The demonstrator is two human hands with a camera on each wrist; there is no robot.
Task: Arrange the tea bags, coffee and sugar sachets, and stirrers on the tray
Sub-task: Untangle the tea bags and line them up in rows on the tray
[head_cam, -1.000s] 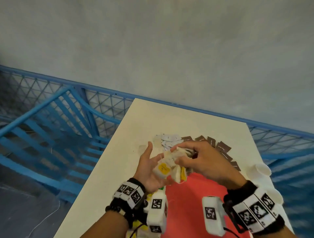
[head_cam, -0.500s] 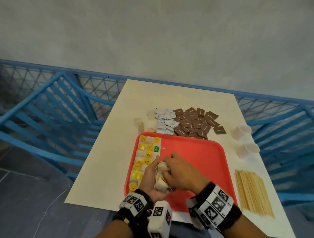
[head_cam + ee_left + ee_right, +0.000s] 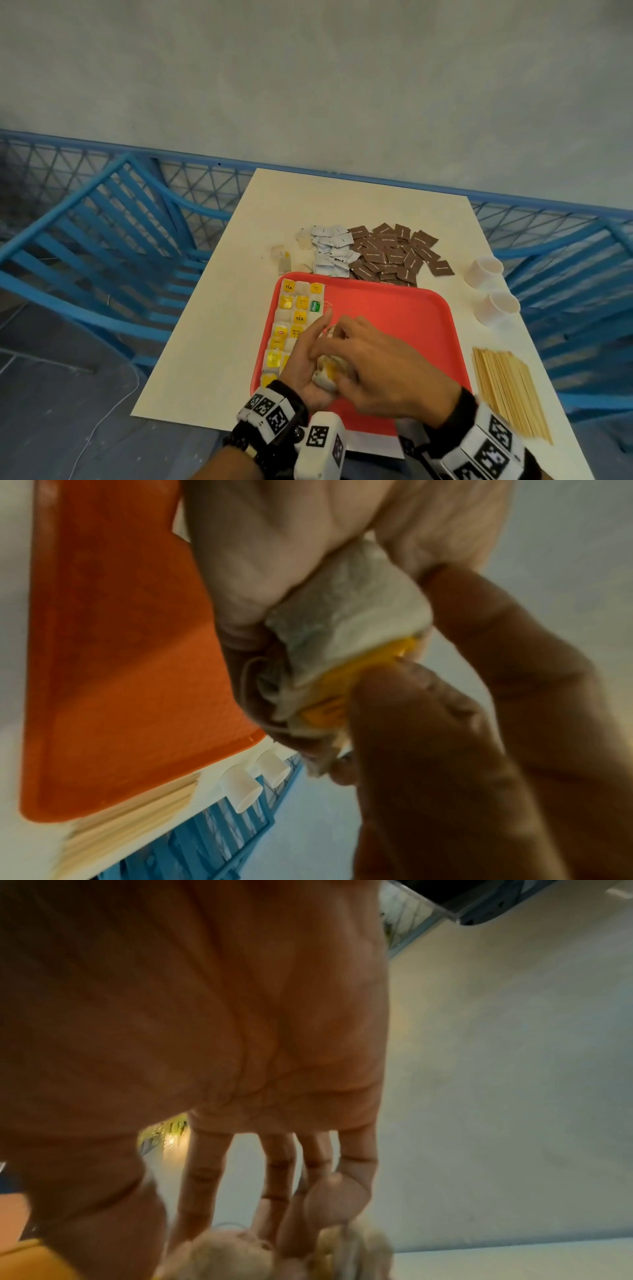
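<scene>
Soft, even light fills the head view, with only faint shadows on the table [image 3: 219, 342] and no glare on the tray [image 3: 394, 308]. Straight rails bow at the left and right edges from the wide lens, and the lower right corner smears. Both wrist views are blurred and warm-tinted; the close fingers [image 3: 428, 777] at lower right sit dark and out of focus.

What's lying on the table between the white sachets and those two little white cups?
A pile of brown sachets lies between the white sachets and the two small white cups, on the cream table beyond the red tray; head view.
</scene>
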